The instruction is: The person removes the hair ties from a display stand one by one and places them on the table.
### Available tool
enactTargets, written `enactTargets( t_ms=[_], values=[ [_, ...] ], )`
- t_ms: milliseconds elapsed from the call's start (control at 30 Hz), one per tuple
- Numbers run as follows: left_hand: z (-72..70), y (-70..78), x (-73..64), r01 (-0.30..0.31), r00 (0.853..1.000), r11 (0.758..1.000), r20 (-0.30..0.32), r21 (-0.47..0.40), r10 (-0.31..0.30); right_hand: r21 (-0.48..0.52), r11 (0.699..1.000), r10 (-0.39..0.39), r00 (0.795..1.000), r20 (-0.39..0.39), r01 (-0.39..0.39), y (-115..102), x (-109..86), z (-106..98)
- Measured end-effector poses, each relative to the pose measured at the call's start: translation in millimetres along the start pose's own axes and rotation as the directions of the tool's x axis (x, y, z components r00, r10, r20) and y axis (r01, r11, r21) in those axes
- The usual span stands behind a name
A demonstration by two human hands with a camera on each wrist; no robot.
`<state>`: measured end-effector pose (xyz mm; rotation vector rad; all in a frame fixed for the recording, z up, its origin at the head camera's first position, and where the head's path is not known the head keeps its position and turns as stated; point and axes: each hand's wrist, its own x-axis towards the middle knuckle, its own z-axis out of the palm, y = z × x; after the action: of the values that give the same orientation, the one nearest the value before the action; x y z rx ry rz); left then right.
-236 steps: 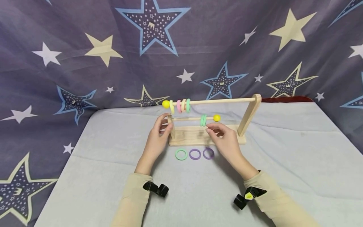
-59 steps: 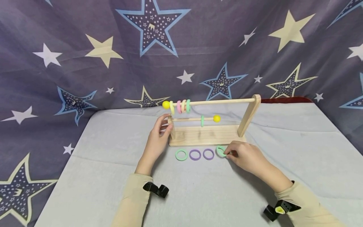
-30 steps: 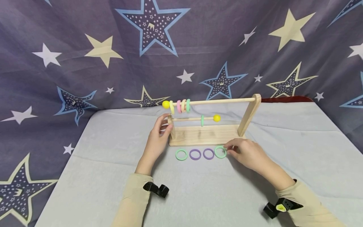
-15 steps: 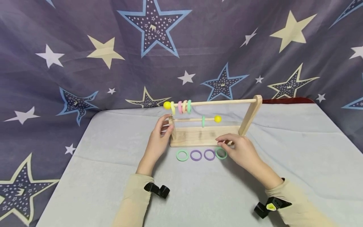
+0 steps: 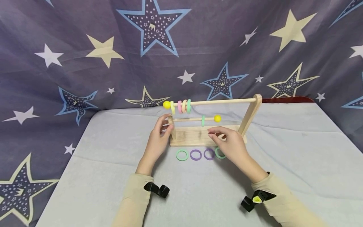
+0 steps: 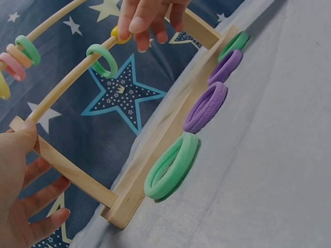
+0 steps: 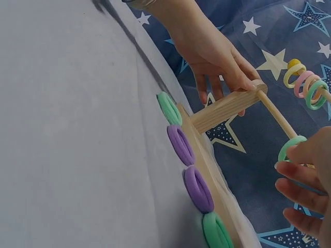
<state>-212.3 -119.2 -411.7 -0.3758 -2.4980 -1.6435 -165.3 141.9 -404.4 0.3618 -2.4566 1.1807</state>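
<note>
My left hand point(image 5: 156, 137) holds the short post of a wooden stand point(image 5: 187, 138), thumb at its top and fingers behind it. On the stand's lower rod point(image 5: 185, 119) hangs one green hair tie point(image 5: 203, 122), near the yellow ball end. Just below and right of that tie, my right hand point(image 5: 232, 143) hovers with thumb and fingers apart, nothing between them. In front of the base lies a row: a green hair tie point(image 6: 151, 188), two purple ones point(image 6: 194, 122) point(image 6: 217, 76), and another green one point(image 6: 226, 51), which my right hand partly covers in the head view.
The upper rod point(image 5: 224, 101), fixed to the tall right post point(image 5: 249, 116), carries yellow point(image 5: 172, 108), pink point(image 5: 179, 107), beige point(image 5: 184, 107) and green point(image 5: 188, 106) hair ties near its yellow ball point(image 5: 166, 105). A grey cloth point(image 5: 113, 148) covers the table; a star-patterned curtain point(image 5: 198, 37) hangs behind.
One of two green hair ties left the lower rod and was laid at the row's right end. My right hand let it go and moved up and left toward the rod. My left hand stayed.
</note>
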Motion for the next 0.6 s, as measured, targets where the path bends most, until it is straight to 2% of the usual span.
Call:
enactTargets(
  t_ms=[233,600],
  values=[
    [0.5,-1.5,0.9,-0.008,1.0,1.0,-0.004,0.004,0.008,0.053,0.998,0.039,0.998,-0.049,-0.036,1,4.4,11],
    [0.4,-4.3,1.2,-0.012,1.0,1.0,-0.007,0.003,0.012,0.088,0.994,0.077,0.995,-0.067,-0.071,1,7.1,21]
  ],
)
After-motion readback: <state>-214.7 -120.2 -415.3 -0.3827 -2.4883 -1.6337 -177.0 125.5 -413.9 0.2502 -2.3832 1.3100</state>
